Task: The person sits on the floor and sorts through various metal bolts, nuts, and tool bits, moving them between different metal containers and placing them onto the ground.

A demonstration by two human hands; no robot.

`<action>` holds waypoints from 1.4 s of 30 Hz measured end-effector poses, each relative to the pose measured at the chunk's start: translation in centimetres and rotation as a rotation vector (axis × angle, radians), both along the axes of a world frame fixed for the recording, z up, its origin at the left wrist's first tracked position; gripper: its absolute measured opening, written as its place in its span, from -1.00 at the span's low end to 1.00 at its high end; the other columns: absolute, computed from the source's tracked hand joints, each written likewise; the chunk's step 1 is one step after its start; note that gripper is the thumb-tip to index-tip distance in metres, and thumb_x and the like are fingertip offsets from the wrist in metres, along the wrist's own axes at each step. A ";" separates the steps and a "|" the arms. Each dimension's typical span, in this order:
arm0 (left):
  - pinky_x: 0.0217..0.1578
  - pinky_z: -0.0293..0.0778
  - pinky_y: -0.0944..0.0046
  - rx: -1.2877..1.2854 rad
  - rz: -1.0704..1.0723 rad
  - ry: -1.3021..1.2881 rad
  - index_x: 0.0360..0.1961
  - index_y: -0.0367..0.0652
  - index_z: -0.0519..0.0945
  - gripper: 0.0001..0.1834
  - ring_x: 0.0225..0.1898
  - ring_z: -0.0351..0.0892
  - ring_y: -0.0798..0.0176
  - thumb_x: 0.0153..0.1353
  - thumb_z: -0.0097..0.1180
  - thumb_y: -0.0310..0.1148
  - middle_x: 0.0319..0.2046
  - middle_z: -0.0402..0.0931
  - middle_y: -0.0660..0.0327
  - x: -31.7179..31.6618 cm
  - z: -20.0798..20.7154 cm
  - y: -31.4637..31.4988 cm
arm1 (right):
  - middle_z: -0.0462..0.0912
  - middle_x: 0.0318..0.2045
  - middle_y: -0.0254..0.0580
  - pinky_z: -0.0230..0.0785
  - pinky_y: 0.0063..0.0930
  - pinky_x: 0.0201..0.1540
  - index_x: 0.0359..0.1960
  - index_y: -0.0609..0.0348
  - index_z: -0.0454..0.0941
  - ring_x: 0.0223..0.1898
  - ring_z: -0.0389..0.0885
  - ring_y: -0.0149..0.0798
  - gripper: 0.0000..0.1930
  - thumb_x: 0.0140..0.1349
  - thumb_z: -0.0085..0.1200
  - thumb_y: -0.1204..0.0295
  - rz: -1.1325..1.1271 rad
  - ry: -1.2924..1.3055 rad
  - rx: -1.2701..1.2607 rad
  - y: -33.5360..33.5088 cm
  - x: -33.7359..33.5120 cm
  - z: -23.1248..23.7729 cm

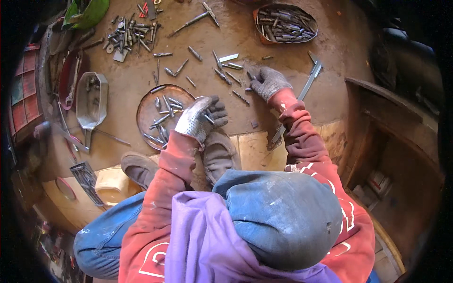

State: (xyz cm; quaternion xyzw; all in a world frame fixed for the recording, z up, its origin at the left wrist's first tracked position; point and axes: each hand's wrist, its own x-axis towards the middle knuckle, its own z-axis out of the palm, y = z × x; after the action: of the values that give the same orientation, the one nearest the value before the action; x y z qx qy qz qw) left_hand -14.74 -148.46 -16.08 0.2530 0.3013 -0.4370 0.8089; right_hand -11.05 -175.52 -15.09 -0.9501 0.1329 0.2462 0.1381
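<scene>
My left hand (202,117), in a worn white-and-grey glove, is closed around a short shiny drill bit (209,119) beside the rim of a round brown tray (139,115). Several drill bits (165,111) lie loosely in that tray. My right hand (270,84), in a grey knit glove, reaches over the floor with its fingers drawn together. A small dark piece seems to stick out at the fingertips, too unclear to name. Loose bits (222,76) lie just left of it, and a single fluted bit (241,97) rests below its fingertips.
A caliper (309,80) lies right of my right hand. Beyond are a full tub of bits (286,24), a hammer (198,19) and a metal pile (127,35). At left stand a grey angular pan (92,101) and a yellow container (113,186); a wooden cabinet (391,137) stands at right.
</scene>
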 end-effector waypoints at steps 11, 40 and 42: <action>-0.07 0.54 0.02 -0.084 0.002 0.181 0.09 -0.27 0.49 -0.56 -0.19 0.60 0.05 0.37 0.05 -0.14 -0.15 0.58 0.05 1.5 2.2 -0.2 | 0.66 -0.18 0.09 0.50 -0.19 -0.13 -0.16 0.20 0.59 -0.20 0.67 0.02 -0.60 0.19 0.19 0.10 -0.224 -0.225 0.609 7.0 -7.1 3.8; -0.17 0.52 -0.06 1.214 -1.173 -1.678 -0.34 -0.18 0.60 -0.79 -0.23 0.61 -0.16 0.01 0.15 -0.30 -0.34 0.60 -0.07 7.7 1.0 -1.9 | 0.67 -0.28 0.15 0.50 -0.12 -0.18 -0.19 0.27 0.59 -0.23 0.66 0.14 -0.73 0.23 0.03 0.31 -0.041 -0.118 0.201 4.6 -2.0 0.8; -0.20 0.53 -0.05 1.116 -1.195 -1.592 -0.35 -0.20 0.60 -0.77 -0.29 0.61 -0.19 -0.01 0.16 -0.30 -0.40 0.60 -0.10 8.2 4.9 0.9 | 0.68 -0.32 0.12 0.52 -0.18 -0.22 -0.20 0.29 0.58 -0.28 0.68 0.05 -0.75 0.21 0.09 0.35 -0.174 -0.128 0.403 2.7 -3.9 1.0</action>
State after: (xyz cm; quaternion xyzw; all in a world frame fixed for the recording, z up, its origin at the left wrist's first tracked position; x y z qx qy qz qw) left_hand -6.50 -147.59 -11.21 0.8854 -0.3137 -0.2729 0.2076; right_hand -14.96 -172.80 -14.11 -0.9019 0.1535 0.1942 0.3541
